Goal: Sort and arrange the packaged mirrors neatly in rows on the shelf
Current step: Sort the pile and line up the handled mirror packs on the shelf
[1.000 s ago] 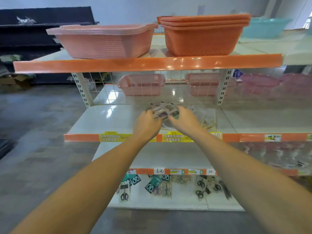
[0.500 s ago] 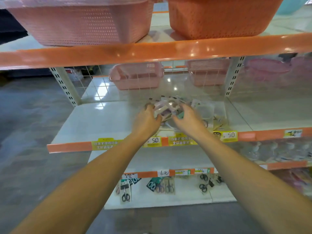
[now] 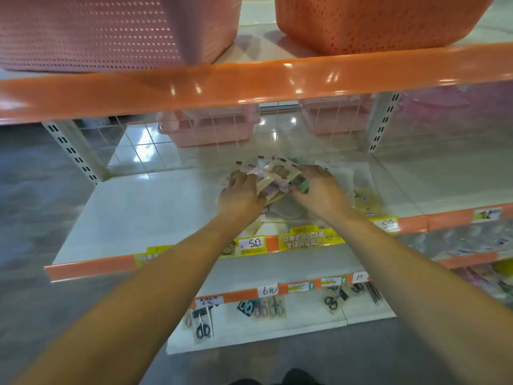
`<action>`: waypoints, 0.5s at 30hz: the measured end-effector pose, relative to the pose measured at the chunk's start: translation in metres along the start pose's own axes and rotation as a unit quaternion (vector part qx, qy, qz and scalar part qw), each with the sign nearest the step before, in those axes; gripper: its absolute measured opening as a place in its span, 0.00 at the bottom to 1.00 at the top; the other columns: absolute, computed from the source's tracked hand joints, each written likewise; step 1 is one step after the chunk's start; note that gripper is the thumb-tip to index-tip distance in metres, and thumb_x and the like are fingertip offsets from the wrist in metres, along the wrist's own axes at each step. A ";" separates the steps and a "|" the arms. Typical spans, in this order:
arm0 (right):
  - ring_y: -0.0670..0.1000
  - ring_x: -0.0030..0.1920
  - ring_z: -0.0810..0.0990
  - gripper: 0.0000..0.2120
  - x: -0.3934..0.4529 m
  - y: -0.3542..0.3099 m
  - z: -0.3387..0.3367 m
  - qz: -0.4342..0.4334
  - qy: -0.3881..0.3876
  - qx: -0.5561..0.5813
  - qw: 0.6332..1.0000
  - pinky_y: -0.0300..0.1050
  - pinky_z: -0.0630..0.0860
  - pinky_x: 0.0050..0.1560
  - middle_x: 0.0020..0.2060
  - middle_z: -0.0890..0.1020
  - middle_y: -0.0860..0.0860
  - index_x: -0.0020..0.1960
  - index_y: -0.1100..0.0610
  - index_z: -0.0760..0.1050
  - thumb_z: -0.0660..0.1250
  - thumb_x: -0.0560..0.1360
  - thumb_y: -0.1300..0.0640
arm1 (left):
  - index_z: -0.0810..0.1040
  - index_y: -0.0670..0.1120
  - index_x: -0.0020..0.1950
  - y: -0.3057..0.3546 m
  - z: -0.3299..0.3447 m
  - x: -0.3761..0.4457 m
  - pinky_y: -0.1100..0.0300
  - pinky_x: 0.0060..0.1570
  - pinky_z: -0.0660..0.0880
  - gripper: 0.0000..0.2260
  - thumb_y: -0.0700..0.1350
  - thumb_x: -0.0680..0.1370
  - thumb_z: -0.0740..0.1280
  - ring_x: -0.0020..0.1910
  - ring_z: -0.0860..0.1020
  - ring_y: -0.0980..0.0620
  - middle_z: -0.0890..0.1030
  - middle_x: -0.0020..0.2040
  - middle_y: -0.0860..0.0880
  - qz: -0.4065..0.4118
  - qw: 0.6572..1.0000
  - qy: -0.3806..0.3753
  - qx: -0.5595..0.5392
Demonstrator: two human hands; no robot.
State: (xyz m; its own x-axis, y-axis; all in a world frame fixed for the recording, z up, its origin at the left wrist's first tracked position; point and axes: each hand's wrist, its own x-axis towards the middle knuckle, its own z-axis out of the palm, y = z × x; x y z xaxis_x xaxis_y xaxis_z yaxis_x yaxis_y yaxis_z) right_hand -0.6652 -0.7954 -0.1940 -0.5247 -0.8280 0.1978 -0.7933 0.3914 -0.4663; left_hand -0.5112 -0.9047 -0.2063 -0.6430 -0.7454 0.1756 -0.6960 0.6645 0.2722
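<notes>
A bunch of packaged mirrors point(image 3: 277, 175) in clear wrappers is held between my two hands over the middle white shelf point(image 3: 144, 215). My left hand point(image 3: 241, 194) grips the bunch from its left side. My right hand point(image 3: 319, 190) grips it from the right, fingers curled over the packs. More clear packets point(image 3: 342, 173) lie loose on the shelf behind and to the right of my right hand. Under my hands a packet point(image 3: 286, 211) lies flat on the shelf.
An orange-edged upper shelf point(image 3: 249, 79) overhangs close above, carrying a pink basket point(image 3: 111, 26) and an orange basket point(image 3: 374, 20). Pink baskets point(image 3: 208, 129) stand behind the wire grid. Packaged scissors point(image 3: 202, 325) lie on the lowest shelf. Yellow price tags point(image 3: 251, 243) line the shelf edge.
The view has come closer and lower toward the shelf. Both hands have stayed on the bunch of mirror packs, closing in on it from both sides.
</notes>
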 end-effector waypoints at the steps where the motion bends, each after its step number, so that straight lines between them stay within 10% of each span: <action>1: 0.60 0.62 0.74 0.28 0.002 0.003 -0.001 -0.003 -0.001 0.003 1.000 0.56 0.74 0.60 0.63 0.76 0.56 0.68 0.54 0.72 0.66 0.72 0.43 | 0.67 0.48 0.70 0.001 0.001 0.003 0.51 0.58 0.70 0.21 0.52 0.79 0.60 0.67 0.68 0.43 0.67 0.70 0.45 -0.010 1.000 -0.009 -0.004; 15: 0.56 0.66 0.70 0.26 0.030 0.024 0.001 -0.017 -0.047 -0.050 0.997 0.52 0.72 0.60 0.66 0.72 0.52 0.71 0.53 0.67 0.63 0.76 0.44 | 0.66 0.46 0.71 0.010 0.016 0.032 0.49 0.61 0.69 0.22 0.54 0.80 0.58 0.69 0.67 0.44 0.65 0.72 0.45 -0.082 0.995 -0.054 0.029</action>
State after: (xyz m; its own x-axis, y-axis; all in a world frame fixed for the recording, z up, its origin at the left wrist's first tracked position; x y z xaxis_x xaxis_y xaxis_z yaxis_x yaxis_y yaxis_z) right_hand -0.6998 -0.8112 -0.2001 -0.4698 -0.8735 0.1276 -0.8394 0.3973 -0.3708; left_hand -0.5440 -0.9208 -0.2127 -0.5480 -0.8359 0.0294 -0.8097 0.5390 0.2322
